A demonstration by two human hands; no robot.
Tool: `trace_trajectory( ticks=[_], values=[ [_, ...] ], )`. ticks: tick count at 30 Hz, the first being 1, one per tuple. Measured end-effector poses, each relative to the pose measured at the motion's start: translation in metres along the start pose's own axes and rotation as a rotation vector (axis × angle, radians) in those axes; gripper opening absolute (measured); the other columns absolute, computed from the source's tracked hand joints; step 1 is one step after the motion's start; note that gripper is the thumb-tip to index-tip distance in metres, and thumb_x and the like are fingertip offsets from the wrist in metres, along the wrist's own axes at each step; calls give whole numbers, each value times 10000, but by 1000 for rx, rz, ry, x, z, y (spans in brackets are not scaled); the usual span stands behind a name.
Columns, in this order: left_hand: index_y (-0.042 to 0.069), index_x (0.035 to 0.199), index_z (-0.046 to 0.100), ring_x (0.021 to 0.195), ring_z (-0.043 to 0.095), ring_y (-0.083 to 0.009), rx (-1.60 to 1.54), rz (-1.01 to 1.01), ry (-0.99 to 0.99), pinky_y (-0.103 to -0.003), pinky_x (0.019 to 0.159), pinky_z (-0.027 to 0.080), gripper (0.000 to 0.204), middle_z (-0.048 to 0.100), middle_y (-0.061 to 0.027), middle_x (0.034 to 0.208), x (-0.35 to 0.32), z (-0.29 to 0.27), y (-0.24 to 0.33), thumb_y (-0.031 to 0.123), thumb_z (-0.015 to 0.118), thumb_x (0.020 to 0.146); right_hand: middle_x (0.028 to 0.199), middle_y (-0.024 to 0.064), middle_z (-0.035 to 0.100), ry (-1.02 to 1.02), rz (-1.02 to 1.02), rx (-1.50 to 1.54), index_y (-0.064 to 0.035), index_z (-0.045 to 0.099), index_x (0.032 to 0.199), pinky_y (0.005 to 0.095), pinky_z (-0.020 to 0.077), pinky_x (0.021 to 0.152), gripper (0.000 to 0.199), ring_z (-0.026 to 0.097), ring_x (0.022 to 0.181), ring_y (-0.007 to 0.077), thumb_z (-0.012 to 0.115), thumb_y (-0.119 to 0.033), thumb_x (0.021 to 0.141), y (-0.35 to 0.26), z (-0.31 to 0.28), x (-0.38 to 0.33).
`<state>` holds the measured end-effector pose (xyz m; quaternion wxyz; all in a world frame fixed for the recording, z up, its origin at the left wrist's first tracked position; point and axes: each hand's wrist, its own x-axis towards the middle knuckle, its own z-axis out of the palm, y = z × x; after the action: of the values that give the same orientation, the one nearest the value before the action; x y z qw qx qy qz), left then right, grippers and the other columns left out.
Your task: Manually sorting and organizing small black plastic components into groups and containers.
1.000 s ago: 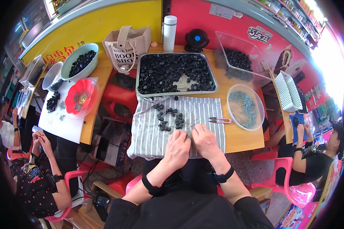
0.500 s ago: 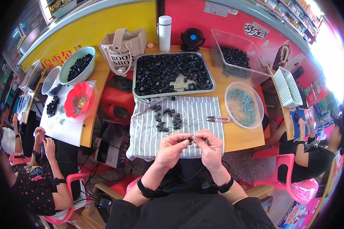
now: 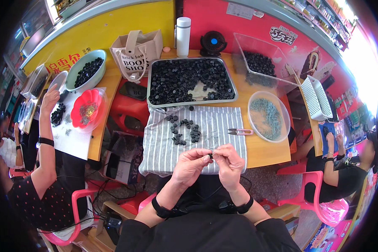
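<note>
Both of my hands meet over the front edge of a grey-and-white striped cloth [image 3: 159, 153]. My left hand [image 3: 186, 167] pinches a small black round cap [image 3: 210, 156] between thumb and fingertips. Against its other side, my right hand [image 3: 230, 167] is closed in a pinch; whatever lies between those fingers is too small to tell. Just beyond, several similar black caps [image 3: 194, 133] form a loose ring on the cloth. Thin greenish strands lie beside them. To their right rests a pair of thread snips [image 3: 242, 132].
A metal tray [image 3: 189, 103] heaped with black caps stands behind the cloth. At right are a round tub [image 3: 259, 125] of greenish strands and a clear bin [image 3: 277, 54]. A white flask [image 3: 182, 38], small fan [image 3: 213, 42] and tote bag [image 3: 128, 54] line the back. Co-workers sit on both sides.
My hands stay pinched together at nearly the same spot, with small finger shifts. The co-worker on the left has raised an arm forward over the neighbouring table.
</note>
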<state>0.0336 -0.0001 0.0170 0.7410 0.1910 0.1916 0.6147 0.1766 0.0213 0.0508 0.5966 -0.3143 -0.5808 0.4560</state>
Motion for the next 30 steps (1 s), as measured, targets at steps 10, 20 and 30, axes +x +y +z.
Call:
trace_trajectory(
  ticks=[10, 20, 30],
  values=[
    [-19, 1083, 706, 934, 686, -187, 54, 14, 31, -337, 887, 550, 180, 724, -117, 1029, 0, -3, -3, -21, 686, 905, 928, 73, 624, 21, -28, -38, 15, 673, 959, 238, 486, 690, 146, 593, 800, 122, 660, 131, 873, 2, 3, 0],
    [-36, 1068, 705, 869, 679, -162, 63, 17, 68, -290, 826, 547, 181, 726, -113, 991, -1, 3, -2, -25, 709, 888, 914, 77, 632, 71, -23, -33, 23, 670, 965, 234, 491, 703, 147, 594, 802, 114, 656, 137, 873, 4, 4, -3],
    [-29, 1045, 711, 883, 685, -173, 32, 17, 90, -286, 805, 545, 164, 730, -118, 968, -3, 5, -3, -43, 705, 882, 911, 73, 634, 101, -35, -18, 25, 665, 958, 234, 480, 706, 128, 588, 805, 113, 655, 129, 884, 3, 8, -5]
  ],
)
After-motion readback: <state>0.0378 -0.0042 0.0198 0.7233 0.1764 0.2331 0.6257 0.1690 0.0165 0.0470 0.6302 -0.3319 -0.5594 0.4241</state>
